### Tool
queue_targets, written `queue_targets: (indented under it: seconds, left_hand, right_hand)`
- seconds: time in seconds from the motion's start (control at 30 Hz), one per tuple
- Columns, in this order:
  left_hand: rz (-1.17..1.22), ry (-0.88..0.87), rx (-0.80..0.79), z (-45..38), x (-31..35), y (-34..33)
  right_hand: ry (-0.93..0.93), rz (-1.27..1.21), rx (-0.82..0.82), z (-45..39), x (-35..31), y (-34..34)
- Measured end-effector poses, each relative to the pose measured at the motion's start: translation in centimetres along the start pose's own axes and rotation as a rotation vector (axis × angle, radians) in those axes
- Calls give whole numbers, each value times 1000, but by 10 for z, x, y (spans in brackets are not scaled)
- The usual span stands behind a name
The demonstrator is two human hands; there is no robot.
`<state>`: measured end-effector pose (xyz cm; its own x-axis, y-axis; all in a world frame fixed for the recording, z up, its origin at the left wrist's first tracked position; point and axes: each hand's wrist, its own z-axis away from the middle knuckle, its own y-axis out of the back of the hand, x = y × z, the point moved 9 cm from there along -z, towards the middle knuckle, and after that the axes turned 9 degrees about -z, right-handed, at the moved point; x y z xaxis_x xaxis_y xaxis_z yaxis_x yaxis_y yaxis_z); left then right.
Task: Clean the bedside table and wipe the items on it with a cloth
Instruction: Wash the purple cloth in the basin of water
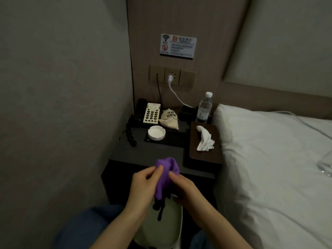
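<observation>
Just beyond both hands, the dark desk (143,155) is carrying everything, a rigid surface likely to take firm wiping. Farther ahead and to the right of the hands, the tissue box (204,155) and water bottle (203,108) are standing; the bottle probably tips easily, so grip its middle. Straight ahead, the telephone (149,112) and white ashtray (156,133) are sitting, the ashtray seemingly breakable. Between the hands, the purple cloth (166,169) is hanging soft and light; left hand (145,186) and right hand (183,189) are pinching it.
</observation>
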<state>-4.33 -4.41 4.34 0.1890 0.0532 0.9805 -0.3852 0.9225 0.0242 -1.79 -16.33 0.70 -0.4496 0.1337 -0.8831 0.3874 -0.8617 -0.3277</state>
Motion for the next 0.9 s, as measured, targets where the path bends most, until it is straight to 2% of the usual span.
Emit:
queue_targets:
  seconds: [0.13, 0.2, 0.27, 0.33, 0.43, 0.5, 0.57, 0.67, 0.7, 0.8, 0.9]
  left_hand:
    - [-123, -82, 24, -7, 2, 13]
    - [-126, -48, 57, -18, -11, 27]
    - [-129, 22, 116, -31, -34, 41]
    - [-109, 165, 108, -45, -68, 47]
    - [14, 596, -140, -42, -134, 22]
    - [212, 781, -298, -34, -164, 0]
    - [417, 850, -369, -31, -181, -12]
    - [503, 868, -262, -40, -206, -10]
    - [456, 845, -165, -48, -221, -1]
    - [16, 788, 125, -66, -261, 39]
    - [-261, 690, 149, -82, -279, 43]
  right_hand:
    - [-20, -94, 168, -11, 22, 23]
    - [-43, -180, 263, -16, 31, 37]
    - [-83, -231, 287, -23, 40, 41]
    - [-133, -272, 294, -35, 51, 42]
    - [-224, -256, 315, -52, 71, 43]
    - [-263, -222, 296, -63, 86, 44]
    - [-273, -180, 283, -73, 97, 50]
    - [-310, -90, 373, -83, 113, 78]
    - [-324, -11, 414, -85, 118, 91]
    - [-387, 183, 492, -98, 144, 125]
    - [-514, 272, 492, -108, 181, 131]
